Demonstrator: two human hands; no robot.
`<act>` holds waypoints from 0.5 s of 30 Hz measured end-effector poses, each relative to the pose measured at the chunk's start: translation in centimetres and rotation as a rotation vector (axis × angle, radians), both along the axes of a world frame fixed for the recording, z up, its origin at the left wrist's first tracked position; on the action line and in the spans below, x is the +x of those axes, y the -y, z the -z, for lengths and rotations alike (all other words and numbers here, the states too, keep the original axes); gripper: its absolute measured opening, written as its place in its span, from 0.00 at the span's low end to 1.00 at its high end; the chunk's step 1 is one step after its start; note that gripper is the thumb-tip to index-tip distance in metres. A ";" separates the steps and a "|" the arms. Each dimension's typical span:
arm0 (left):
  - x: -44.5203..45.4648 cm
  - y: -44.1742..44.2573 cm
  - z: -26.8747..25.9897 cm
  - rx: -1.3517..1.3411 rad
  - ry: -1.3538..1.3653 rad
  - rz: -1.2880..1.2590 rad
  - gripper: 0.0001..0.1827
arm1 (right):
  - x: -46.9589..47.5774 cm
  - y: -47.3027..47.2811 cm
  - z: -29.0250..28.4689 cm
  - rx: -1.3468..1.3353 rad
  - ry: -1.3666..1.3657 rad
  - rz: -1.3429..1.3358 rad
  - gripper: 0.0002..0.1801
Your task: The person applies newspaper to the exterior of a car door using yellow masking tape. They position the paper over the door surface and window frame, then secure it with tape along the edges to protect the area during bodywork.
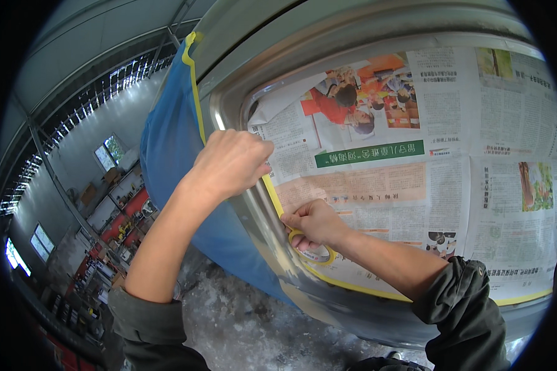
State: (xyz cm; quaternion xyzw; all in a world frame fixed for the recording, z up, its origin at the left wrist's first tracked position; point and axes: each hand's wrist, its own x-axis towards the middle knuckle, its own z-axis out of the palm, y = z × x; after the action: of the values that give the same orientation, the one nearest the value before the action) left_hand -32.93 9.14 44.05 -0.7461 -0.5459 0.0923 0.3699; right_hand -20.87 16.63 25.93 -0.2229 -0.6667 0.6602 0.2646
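Newspaper sheets cover the recessed window area of a vehicle body. Yellow masking tape runs along their lower edge and up the side next to my hands. My right hand holds the yellow tape roll against the paper, with thumb and forefinger at the strip. Further up, my left hand is curled over the metal window frame at the upper part of the taped edge; its fingertips are mostly hidden, so a grip on the tape cannot be made out.
Blue sheeting, edged with yellow tape, hangs over the body to the left. Bare metal and pale filler patches show on the panel. Cluttered shelves stand along the wall beyond the concrete floor.
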 end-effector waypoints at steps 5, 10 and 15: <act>0.1 -0.1 0.8 0.097 0.049 0.033 0.10 | 0.2 -0.7 -0.3 -0.143 0.003 -0.088 0.21; 0.2 -0.7 1.6 0.156 0.062 -0.018 0.04 | 0.0 -1.4 -0.3 -0.092 -0.006 -0.108 0.22; 0.9 -1.3 2.9 0.236 0.066 -0.087 0.06 | -0.4 -2.0 -0.4 -0.099 0.014 -0.103 0.21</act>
State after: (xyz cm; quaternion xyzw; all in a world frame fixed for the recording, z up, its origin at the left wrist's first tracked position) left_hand -32.03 10.46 41.19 -0.6757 -0.5966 0.0190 0.4326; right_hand -21.22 18.66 26.36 -0.2059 -0.6457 0.7035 0.2141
